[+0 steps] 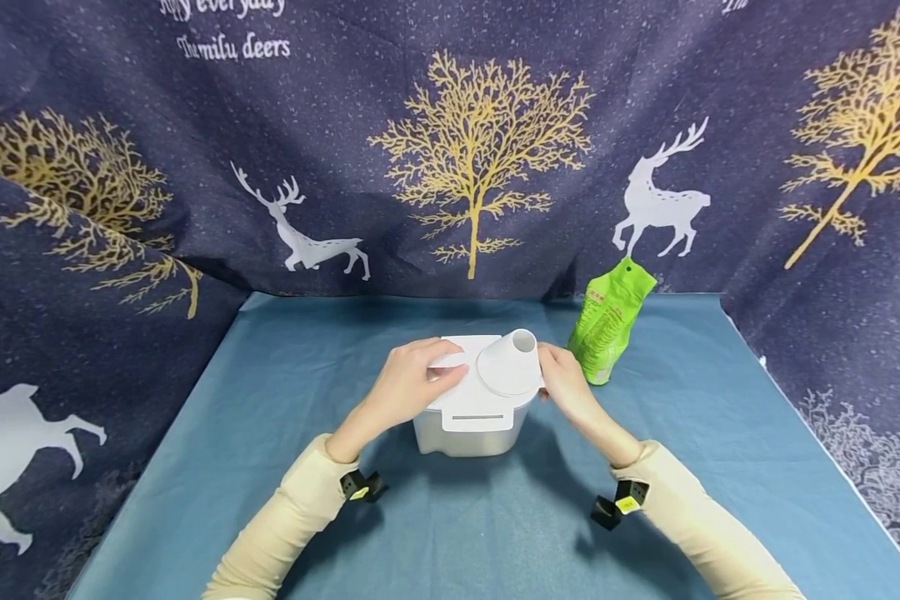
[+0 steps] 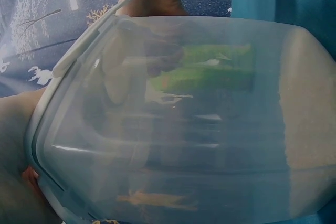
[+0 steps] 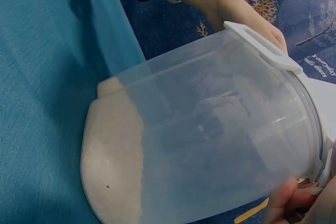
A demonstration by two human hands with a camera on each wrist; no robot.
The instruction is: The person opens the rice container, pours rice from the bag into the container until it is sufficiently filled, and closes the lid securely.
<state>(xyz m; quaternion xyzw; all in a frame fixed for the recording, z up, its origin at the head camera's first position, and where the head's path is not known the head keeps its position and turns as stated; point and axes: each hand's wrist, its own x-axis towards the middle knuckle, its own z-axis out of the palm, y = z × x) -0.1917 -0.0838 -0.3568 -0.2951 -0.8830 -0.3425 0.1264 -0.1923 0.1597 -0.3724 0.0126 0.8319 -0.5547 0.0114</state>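
Note:
A translucent plastic storage container [image 1: 468,433] stands upright on the table under a white lid [image 1: 474,343]. Pale, fine contents [image 3: 118,156] fill its bottom part. On the lid's right half sits a white funnel-shaped piece [image 1: 508,367] with a round open end. My left hand [image 1: 412,379] is over the lid's left side, thumb and fingers pinching a raised white flap [image 1: 447,360]. At the right rim, my right hand [image 1: 567,385] has its fingers curled at a side clasp [image 3: 326,169]. A slotted front clasp [image 1: 477,418] lies over the container's front.
A bright green pouch [image 1: 611,321] stands behind and right of the container, close to my right hand. Blue cloth [image 1: 450,533] covers the table. A dark curtain [image 1: 420,250] with trees and deer hangs along the table's back and sides.

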